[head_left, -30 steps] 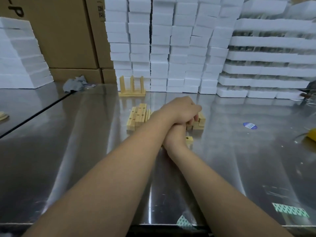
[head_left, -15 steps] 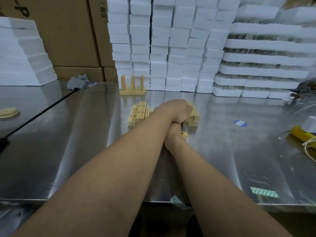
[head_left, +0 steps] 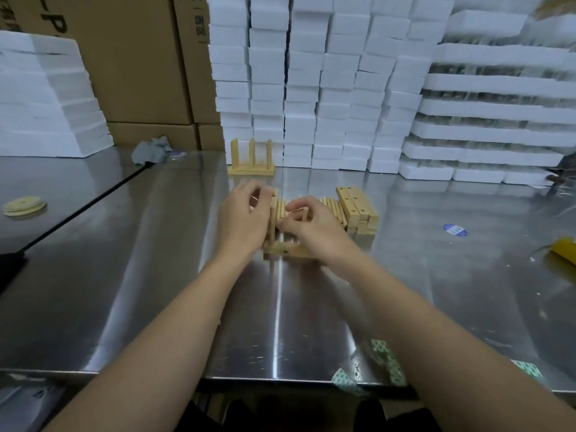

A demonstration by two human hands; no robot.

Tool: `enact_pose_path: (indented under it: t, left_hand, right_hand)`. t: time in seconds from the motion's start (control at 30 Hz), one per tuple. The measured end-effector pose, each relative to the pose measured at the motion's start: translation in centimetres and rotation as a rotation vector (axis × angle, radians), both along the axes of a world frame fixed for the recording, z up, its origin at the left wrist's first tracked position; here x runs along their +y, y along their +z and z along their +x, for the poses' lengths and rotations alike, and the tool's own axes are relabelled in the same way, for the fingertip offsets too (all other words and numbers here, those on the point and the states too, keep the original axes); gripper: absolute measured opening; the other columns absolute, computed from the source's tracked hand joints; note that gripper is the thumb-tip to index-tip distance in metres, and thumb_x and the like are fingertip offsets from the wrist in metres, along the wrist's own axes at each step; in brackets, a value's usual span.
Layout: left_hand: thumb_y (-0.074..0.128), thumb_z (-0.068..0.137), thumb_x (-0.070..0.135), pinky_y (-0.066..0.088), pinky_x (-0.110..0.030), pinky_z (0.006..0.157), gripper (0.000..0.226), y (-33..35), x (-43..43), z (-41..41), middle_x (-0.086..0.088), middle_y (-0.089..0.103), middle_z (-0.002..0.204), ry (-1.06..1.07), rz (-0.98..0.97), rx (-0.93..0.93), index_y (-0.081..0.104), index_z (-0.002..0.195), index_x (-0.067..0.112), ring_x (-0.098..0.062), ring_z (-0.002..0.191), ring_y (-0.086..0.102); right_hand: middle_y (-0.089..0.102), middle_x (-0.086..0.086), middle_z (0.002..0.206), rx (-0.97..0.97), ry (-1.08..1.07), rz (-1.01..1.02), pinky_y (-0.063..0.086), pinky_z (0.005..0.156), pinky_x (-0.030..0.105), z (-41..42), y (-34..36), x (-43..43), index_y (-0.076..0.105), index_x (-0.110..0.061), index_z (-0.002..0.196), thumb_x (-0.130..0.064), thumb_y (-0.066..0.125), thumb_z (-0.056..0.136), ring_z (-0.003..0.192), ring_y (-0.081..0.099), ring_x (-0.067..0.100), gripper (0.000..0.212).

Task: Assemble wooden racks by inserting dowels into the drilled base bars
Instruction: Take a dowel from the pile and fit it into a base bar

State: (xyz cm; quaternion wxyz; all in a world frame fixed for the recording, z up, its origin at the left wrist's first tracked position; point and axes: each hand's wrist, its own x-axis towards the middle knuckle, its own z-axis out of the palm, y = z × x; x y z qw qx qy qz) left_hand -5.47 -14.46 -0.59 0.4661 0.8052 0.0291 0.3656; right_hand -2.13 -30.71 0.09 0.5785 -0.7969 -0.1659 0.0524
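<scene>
- We look across a shiny stainless-steel table top [head_left: 93,291] with pale streaks of light reflected on it.
- Behind it we see tall stacks of white foam blocks [head_left: 311,73].
- At the back left we see brown cardboard cartons [head_left: 134,57] beside a lower white foam pile [head_left: 40,98].

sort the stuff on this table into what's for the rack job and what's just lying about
For the job: base bar, standing dowel, second dowel, loose dowels, stacked drilled bars, finished rack.

Lying about: grey rag, round discs, blue sticker, yellow object, foam boxes.
</scene>
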Motion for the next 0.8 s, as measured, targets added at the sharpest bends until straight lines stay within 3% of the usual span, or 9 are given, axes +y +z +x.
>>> enact_pose_path:
  t: [0.07,0.13,0.17,0.23,0.3,0.4,0.5,0.63,0.8]
  left_hand:
    - [0.055,0.106,0.034,0.046,-0.033,0.068,0.029,0.1,-0.4,0.2,0.016,0.068,0.074,-0.048,-0.069,0.035,0.073,0.084,0.027,-0.004,0.073,0.061]
    - [0.053,0.109,0.035,0.046,-0.031,0.065,0.035,-0.2,-0.6,0.3,0.014,0.068,0.072,-0.045,0.023,0.065,0.071,0.081,0.028,-0.003,0.071,0.061]
    - [0.050,0.111,0.037,0.045,-0.029,0.064,0.038,-0.3,-0.7,0.2,0.012,0.067,0.072,-0.028,0.097,0.074,0.071,0.080,0.028,-0.003,0.074,0.062]
    - [0.045,0.113,0.040,0.038,-0.025,0.060,0.045,-0.3,-0.9,-0.1,0.010,0.063,0.067,0.009,0.190,0.059,0.069,0.077,0.028,-0.001,0.074,0.061]
    - [0.042,0.114,0.044,0.038,-0.026,0.058,0.049,-0.3,-0.8,-0.2,0.009,0.061,0.063,0.017,0.208,0.043,0.067,0.075,0.027,-0.005,0.071,0.061]
    - [0.042,0.112,0.050,0.049,-0.037,0.062,0.055,-0.3,-0.7,-0.2,0.000,0.062,0.065,0.029,0.273,0.044,0.065,0.074,0.018,-0.016,0.067,0.060]
    - [0.049,0.109,0.054,0.042,-0.033,0.058,0.054,-0.3,-0.5,-0.1,0.003,0.058,0.064,0.069,0.413,0.065,0.060,0.067,0.022,-0.012,0.064,0.055]
    - [0.044,0.110,0.054,0.047,-0.039,0.059,0.062,-0.7,-0.6,0.2,-0.002,0.058,0.058,0.079,0.434,0.109,0.061,0.065,0.016,-0.016,0.059,0.056]
    - [0.039,0.111,0.057,0.052,-0.045,0.060,0.068,-1.0,0.2,0.9,-0.004,0.063,0.056,0.112,0.388,0.097,0.067,0.066,0.016,-0.018,0.054,0.061]
  right_hand:
    - [0.074,-0.005,0.118,-0.043,0.054,0.009,0.056,0.103,0.049,-0.1,1.0,-2.0,0.066,-0.039,0.124,-0.049,0.078,0.090,0.113,0.071,0.022,0.038]
    - [0.076,-0.011,0.108,-0.093,0.051,0.064,0.058,0.095,0.040,0.6,1.9,-3.6,0.072,-0.041,0.116,-0.055,0.072,0.087,0.105,0.072,0.009,0.032]
    - [0.076,-0.010,0.105,-0.147,-0.006,0.054,0.058,0.094,0.038,1.5,1.9,-4.2,0.074,-0.037,0.112,-0.048,0.069,0.090,0.101,0.071,0.007,0.025]
    - [0.075,-0.006,0.105,-0.327,-0.186,-0.077,0.055,0.098,0.038,2.9,1.2,-5.1,0.074,-0.031,0.105,-0.025,0.065,0.097,0.101,0.068,0.010,0.014]
    - [0.071,0.002,0.115,-0.489,-0.289,-0.265,0.049,0.105,0.038,3.9,-1.0,-5.7,0.075,-0.021,0.112,-0.010,0.062,0.096,0.111,0.063,0.020,0.023]
    - [0.063,0.004,0.124,-0.669,-0.273,-0.514,0.041,0.108,0.041,4.1,-3.5,-6.1,0.075,-0.022,0.122,-0.016,0.069,0.092,0.123,0.049,0.027,0.031]
    - [0.064,0.000,0.123,-0.830,-0.275,-0.582,0.043,0.104,0.048,4.5,-3.4,-6.0,0.076,-0.028,0.120,-0.025,0.075,0.089,0.124,0.049,0.027,0.031]
    - [0.063,-0.003,0.132,-0.827,-0.230,-0.684,0.037,0.108,0.045,5.0,-3.4,-5.0,0.075,-0.031,0.127,-0.032,0.078,0.090,0.132,0.047,0.026,0.038]
    - [0.064,-0.007,0.131,-0.771,-0.199,-0.670,0.036,0.106,0.041,6.1,-3.3,-5.3,0.075,-0.039,0.125,-0.038,0.074,0.095,0.132,0.046,0.023,0.030]
